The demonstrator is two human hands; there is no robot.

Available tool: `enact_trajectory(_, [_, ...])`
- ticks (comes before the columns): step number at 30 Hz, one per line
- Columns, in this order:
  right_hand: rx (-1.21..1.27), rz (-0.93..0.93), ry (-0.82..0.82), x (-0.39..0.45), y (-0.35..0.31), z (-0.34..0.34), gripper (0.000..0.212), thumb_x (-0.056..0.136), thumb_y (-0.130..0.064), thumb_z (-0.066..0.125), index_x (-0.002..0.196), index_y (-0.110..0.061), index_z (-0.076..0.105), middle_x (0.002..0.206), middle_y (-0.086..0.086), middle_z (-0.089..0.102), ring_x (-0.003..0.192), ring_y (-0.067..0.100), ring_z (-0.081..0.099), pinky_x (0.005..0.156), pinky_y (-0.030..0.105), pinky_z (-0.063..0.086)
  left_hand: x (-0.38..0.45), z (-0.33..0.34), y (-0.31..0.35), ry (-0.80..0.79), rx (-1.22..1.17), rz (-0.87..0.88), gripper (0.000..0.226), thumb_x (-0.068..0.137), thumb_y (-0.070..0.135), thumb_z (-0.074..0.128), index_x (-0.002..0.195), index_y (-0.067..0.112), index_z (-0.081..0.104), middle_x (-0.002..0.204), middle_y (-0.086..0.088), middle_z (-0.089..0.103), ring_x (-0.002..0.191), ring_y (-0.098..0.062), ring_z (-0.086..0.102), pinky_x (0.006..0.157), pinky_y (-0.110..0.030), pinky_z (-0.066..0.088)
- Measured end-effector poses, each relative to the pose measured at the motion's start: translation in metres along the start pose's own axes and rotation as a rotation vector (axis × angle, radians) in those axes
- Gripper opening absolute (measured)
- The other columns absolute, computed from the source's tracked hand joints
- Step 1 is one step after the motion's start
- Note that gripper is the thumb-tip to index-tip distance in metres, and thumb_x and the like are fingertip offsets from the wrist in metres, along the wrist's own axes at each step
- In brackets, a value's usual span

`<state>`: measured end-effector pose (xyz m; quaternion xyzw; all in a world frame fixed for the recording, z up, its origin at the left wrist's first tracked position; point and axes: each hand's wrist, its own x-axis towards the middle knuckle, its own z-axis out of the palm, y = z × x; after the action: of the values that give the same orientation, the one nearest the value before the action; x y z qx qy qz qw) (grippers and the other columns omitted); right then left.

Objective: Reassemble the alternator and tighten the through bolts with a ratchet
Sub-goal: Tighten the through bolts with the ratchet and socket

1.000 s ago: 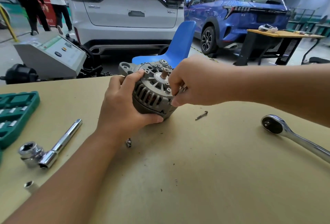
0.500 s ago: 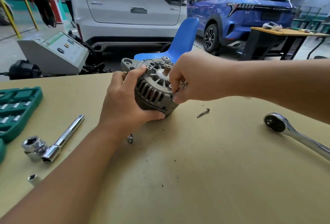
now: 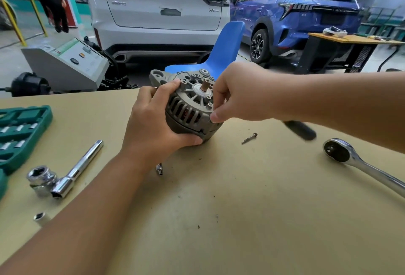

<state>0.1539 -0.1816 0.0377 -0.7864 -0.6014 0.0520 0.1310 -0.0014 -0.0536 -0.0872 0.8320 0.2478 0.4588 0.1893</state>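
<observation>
The alternator (image 3: pixel 190 105) sits tilted on the tan workbench (image 3: pixel 219 220), its slotted end housing and shaft stub facing up. The left hand (image 3: pixel 153 128) wraps its near side, thumb under the lower edge. The right hand (image 3: pixel 238 93) pinches at the housing's right rim; what its fingertips hold is hidden. A loose bolt (image 3: pixel 249 138) lies just right, the ratchet (image 3: pixel 359 165) farther right, an extension bar with socket (image 3: pixel 63 176) left.

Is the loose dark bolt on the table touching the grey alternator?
Apart. The head view shows bare table between the bolt and the alternator.
</observation>
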Motion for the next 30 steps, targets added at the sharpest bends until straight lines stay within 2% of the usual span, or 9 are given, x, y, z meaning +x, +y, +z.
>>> enact_trajectory(3, [0.222, 0.233, -0.012, -0.001, 0.002, 0.003, 0.019, 0.081, -0.029, 0.085, 0.075, -0.016, 0.073, 0.043, -0.005, 0.046, 0.029, 0.010, 0.036, 0.036, 0.019, 0.034, 0.001, 0.001, 0.000, -0.004, 0.011, -0.001, 0.120, 0.037, 0.065, 0.086, 0.147, 0.044, 0.043, 0.124, 0.012, 0.041, 0.116, -0.010, 0.048, 0.097, -0.029, 0.043])
enact_trajectory(6, [-0.126, -0.081, -0.046, -0.004, 0.004, -0.004, 0.015, 0.085, -0.037, 0.081, 0.081, -0.024, 0.074, 0.061, -0.012, 0.058, 0.052, 0.007, 0.053, 0.045, 0.019, 0.041, 0.000, 0.000, -0.001, -0.002, 0.007, -0.001, 0.120, 0.036, 0.068, 0.084, 0.147, 0.044, 0.043, 0.123, 0.012, 0.041, 0.115, -0.008, 0.048, 0.095, -0.025, 0.041])
enact_trajectory(10, [-0.521, -0.475, -0.087, -0.005, 0.001, -0.012, 0.016, 0.093, -0.038, 0.071, 0.089, -0.023, 0.072, 0.078, -0.007, 0.064, 0.075, 0.013, 0.051, 0.070, 0.033, 0.047, -0.001, 0.000, 0.000, 0.000, 0.009, -0.002, 0.119, 0.036, 0.063, 0.088, 0.146, 0.044, 0.045, 0.121, 0.010, 0.041, 0.116, -0.014, 0.051, 0.097, -0.029, 0.044])
enact_trajectory(14, [-0.179, -0.132, -0.025, -0.003, -0.004, -0.005, 0.017, 0.086, -0.036, 0.080, 0.079, -0.021, 0.074, 0.059, -0.016, 0.060, 0.061, 0.013, 0.061, 0.052, 0.026, 0.047, -0.001, 0.001, -0.001, -0.006, 0.017, 0.008, 0.121, 0.040, 0.052, 0.100, 0.147, 0.043, 0.043, 0.122, 0.010, 0.040, 0.114, -0.011, 0.048, 0.095, -0.027, 0.041])
enact_trajectory(18, [0.382, 0.362, -0.037, -0.003, -0.003, 0.002, 0.018, 0.085, -0.022, 0.083, 0.081, -0.010, 0.071, 0.057, 0.001, 0.045, 0.038, 0.013, 0.035, 0.039, 0.021, 0.032, -0.001, 0.001, 0.001, 0.002, 0.004, 0.005, 0.120, 0.038, 0.055, 0.096, 0.145, 0.043, 0.044, 0.122, 0.009, 0.041, 0.115, -0.013, 0.049, 0.097, -0.030, 0.043])
enact_trajectory(22, [-0.113, -0.071, -0.040, -0.006, 0.003, -0.002, 0.016, 0.085, -0.037, 0.081, 0.081, -0.024, 0.072, 0.064, -0.012, 0.057, 0.055, 0.007, 0.049, 0.048, 0.015, 0.038, -0.001, 0.000, 0.002, 0.005, 0.003, -0.001, 0.119, 0.037, 0.060, 0.090, 0.146, 0.042, 0.045, 0.122, 0.008, 0.042, 0.114, -0.012, 0.049, 0.096, -0.030, 0.044])
enact_trajectory(25, [-0.517, -0.477, -0.055, -0.007, 0.002, -0.010, 0.009, 0.092, -0.036, 0.073, 0.092, -0.027, 0.072, 0.077, -0.011, 0.061, 0.072, 0.008, 0.049, 0.068, 0.031, 0.047, -0.001, -0.001, 0.002, 0.002, 0.010, 0.001, 0.120, 0.037, 0.061, 0.088, 0.146, 0.041, 0.045, 0.122, 0.009, 0.041, 0.114, -0.013, 0.049, 0.097, -0.030, 0.044])
enact_trajectory(28, [-0.515, -0.442, -0.049, -0.005, 0.000, -0.010, 0.010, 0.090, -0.036, 0.075, 0.088, -0.026, 0.073, 0.077, -0.009, 0.064, 0.073, 0.008, 0.053, 0.070, 0.033, 0.054, -0.002, -0.001, 0.002, -0.003, 0.014, 0.003, 0.120, 0.038, 0.057, 0.094, 0.146, 0.041, 0.044, 0.123, 0.008, 0.042, 0.115, -0.016, 0.050, 0.097, -0.033, 0.046])
enact_trajectory(30, [-0.243, -0.207, -0.015, -0.002, -0.001, -0.005, 0.013, 0.085, -0.034, 0.082, 0.081, -0.024, 0.075, 0.061, -0.013, 0.060, 0.061, -0.002, 0.056, 0.051, 0.015, 0.048, -0.001, 0.000, 0.002, -0.004, 0.017, 0.003, 0.121, 0.039, 0.050, 0.101, 0.146, 0.040, 0.045, 0.123, 0.007, 0.041, 0.115, -0.016, 0.049, 0.097, -0.033, 0.046])
